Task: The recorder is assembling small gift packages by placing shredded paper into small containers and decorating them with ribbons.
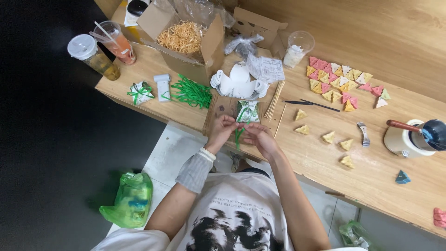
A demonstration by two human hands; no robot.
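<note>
At table edge, both hands' fingers pinching green ribbon (239,135) below white-green pouch (247,111).

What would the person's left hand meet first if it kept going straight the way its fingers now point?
The left hand points up-right across the table, so it would first meet the small green-and-white pouch right at its fingertips. The stack of white paper pieces lies beyond, though depth is unclear.

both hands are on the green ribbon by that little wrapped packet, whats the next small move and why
Probably pull the green ribbon snug around the small wrapped packet. The left hand and right hand both pinch it just below the packet, with a loose end hanging between them, while a finished packet further left already carries a tied green bow.
</note>
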